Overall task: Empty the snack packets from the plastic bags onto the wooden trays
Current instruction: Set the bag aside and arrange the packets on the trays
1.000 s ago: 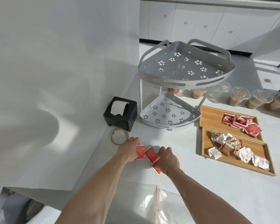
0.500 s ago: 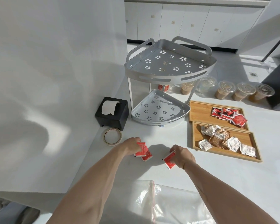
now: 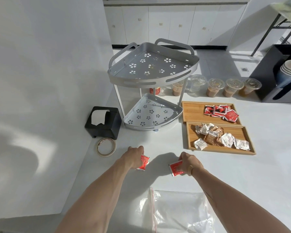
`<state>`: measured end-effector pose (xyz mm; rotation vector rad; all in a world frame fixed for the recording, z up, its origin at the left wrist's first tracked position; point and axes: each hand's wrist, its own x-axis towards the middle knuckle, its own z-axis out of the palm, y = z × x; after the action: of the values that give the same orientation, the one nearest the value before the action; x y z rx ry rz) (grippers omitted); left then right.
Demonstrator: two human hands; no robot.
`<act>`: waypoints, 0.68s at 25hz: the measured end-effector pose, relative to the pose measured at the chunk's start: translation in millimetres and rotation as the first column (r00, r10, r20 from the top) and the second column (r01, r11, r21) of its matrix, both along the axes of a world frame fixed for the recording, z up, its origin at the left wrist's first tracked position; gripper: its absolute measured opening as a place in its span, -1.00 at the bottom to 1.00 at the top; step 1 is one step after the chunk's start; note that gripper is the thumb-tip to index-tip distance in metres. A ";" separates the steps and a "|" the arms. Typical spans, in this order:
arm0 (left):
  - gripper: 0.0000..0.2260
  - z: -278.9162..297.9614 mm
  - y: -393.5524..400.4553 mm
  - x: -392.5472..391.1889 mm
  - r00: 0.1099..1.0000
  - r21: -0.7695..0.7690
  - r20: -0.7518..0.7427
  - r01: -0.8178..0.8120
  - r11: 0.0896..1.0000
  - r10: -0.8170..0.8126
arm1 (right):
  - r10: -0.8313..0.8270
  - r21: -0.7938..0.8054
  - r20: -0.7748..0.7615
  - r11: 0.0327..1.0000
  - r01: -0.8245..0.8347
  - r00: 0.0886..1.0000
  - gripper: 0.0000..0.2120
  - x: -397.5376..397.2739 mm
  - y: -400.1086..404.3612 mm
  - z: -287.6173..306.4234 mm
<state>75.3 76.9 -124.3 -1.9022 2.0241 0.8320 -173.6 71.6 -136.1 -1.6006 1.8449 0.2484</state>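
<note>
Two hands: my left hand (image 3: 135, 156) grips red packets (image 3: 144, 163); my right hand (image 3: 189, 163) grips another red packet (image 3: 175, 169).
Reason: gathered off the tabletop (image 3: 158, 145) for the far tray (image 3: 191, 111) at 1 o'clock, which holds the red ones.

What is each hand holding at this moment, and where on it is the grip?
The left hand holds red packets by their left edge. The right hand holds red packets by their right edge. How many each holds cannot be told.
</note>
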 end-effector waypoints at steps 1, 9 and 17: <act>-0.71 1.4 0.4 -1.5 1.000 0.006 0.017 0.009 1.000 -0.009 | 0.014 0.004 -0.004 1.000 -0.014 1.000 -0.76 -2.8 0.5 2.5; -0.71 19.4 -7.6 -41.4 0.980 0.119 0.156 0.105 0.987 -0.124 | 0.146 0.040 -0.140 0.989 -0.142 0.979 -0.71 -59.7 4.4 24.4; -0.59 54.8 -53.0 -124.5 0.999 0.059 0.004 0.051 0.997 -0.052 | 0.107 0.011 -0.167 0.994 -0.106 0.980 -0.71 -152.1 -12.0 55.1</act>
<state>-49.2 23.9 -69.5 -1.8112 2.0129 0.8626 -325.7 59.6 -81.0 -1.7253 1.8838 0.4441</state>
